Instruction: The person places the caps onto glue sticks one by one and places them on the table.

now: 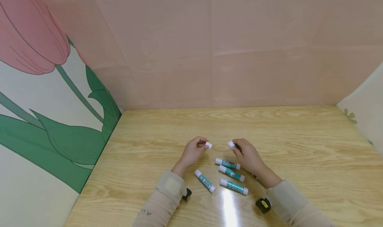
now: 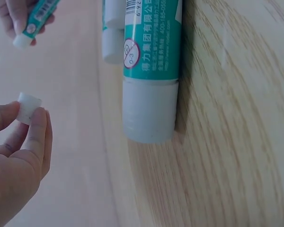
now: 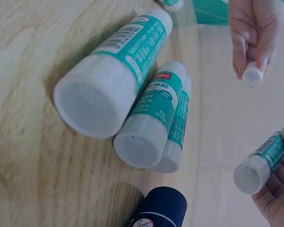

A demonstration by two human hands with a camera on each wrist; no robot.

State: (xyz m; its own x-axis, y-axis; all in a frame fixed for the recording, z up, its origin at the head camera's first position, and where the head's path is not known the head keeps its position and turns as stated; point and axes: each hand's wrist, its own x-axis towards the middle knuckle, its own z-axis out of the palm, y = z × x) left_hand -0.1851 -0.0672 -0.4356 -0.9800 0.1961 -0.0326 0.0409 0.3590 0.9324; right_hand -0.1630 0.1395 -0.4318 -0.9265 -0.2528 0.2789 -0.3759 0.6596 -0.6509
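Observation:
My left hand (image 1: 191, 153) pinches a small white cap (image 1: 208, 145) between thumb and fingertips, above the table. Across from it, my right hand (image 1: 248, 156) grips a glue stick (image 3: 269, 152) with a teal label, its white end (image 1: 231, 143) pointing toward the left hand. A gap separates the cap from this glue stick. On the table below, one glue stick (image 1: 204, 181) lies slanted near the left wrist. Others lie roughly side by side between the forearms: an upper one (image 1: 227, 164), a middle one (image 1: 231, 173) and a lower one (image 1: 234, 186).
A dark blue capped tube (image 3: 162, 208) lies near the glue sticks, mostly hidden by the right arm in the head view. The wooden table (image 1: 149, 130) meets a pink-covered wall (image 1: 179, 54) behind and a tulip-printed panel (image 1: 71, 127) at left.

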